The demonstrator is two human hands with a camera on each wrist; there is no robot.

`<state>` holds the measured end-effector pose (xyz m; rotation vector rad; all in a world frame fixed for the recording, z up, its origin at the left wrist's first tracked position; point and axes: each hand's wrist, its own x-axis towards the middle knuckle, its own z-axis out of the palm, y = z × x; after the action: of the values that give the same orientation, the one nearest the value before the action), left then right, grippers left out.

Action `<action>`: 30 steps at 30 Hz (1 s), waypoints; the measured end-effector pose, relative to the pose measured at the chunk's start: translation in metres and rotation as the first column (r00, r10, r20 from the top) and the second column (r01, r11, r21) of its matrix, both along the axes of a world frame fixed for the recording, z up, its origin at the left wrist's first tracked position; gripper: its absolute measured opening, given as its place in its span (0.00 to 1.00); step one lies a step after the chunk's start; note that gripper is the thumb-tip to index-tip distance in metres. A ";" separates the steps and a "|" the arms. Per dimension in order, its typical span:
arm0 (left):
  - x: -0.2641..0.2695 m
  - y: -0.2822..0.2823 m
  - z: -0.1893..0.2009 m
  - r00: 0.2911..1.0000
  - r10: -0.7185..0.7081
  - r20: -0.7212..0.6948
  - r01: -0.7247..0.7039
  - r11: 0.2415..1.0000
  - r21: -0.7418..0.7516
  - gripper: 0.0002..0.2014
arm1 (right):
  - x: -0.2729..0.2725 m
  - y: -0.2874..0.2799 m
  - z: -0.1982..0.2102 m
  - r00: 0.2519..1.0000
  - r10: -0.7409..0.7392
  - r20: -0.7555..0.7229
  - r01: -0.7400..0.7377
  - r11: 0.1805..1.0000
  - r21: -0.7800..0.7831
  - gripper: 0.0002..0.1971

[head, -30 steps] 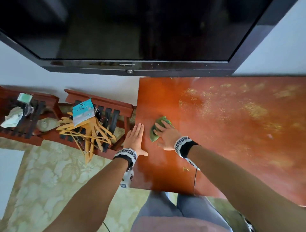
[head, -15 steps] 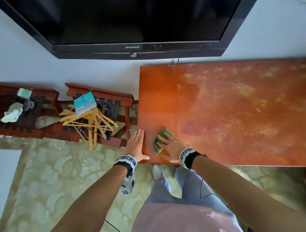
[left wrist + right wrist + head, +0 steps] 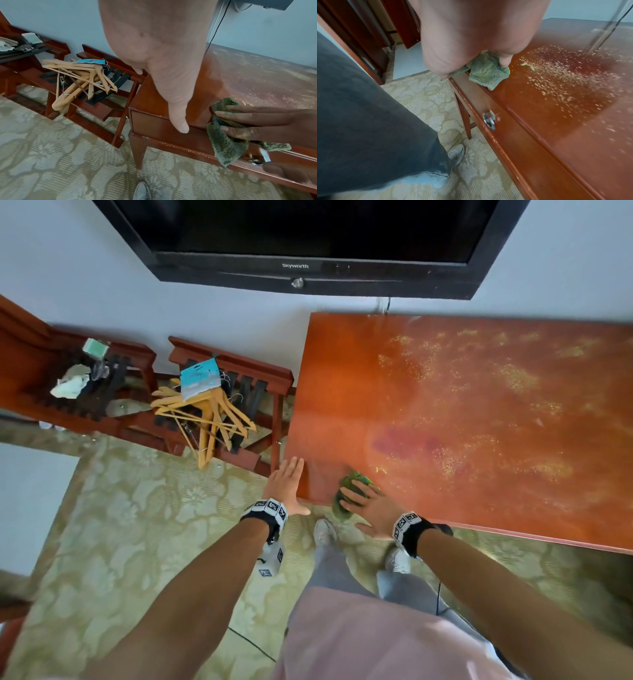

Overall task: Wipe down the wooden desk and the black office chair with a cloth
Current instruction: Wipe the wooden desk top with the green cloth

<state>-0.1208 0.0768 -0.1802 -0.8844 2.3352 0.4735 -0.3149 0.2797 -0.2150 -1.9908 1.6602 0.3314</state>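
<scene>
At desk's [image 3: 479,412] near-left corner, my right hand [image 3: 368,503] pressed cloth [image 3: 352,479] flat-fingered; dust lay rightward; left hand [image 3: 286,486] open, idle.

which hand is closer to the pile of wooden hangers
Left. The left hand lies flat at the desk's left corner, beside the rack holding the hangers. The right hand presses the cloth farther right.
</scene>
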 end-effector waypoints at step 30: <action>-0.091 -0.007 -0.020 0.998 0.046 -0.041 -0.046 0.999 0.003 0.73 | -0.067 -0.038 -0.003 0.838 -0.545 -0.018 0.545 0.838 0.034 0.43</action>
<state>-0.2123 0.0694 -0.1998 -0.9376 2.3550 0.5174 -0.3815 0.2416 -0.2182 -1.3967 2.1159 0.1531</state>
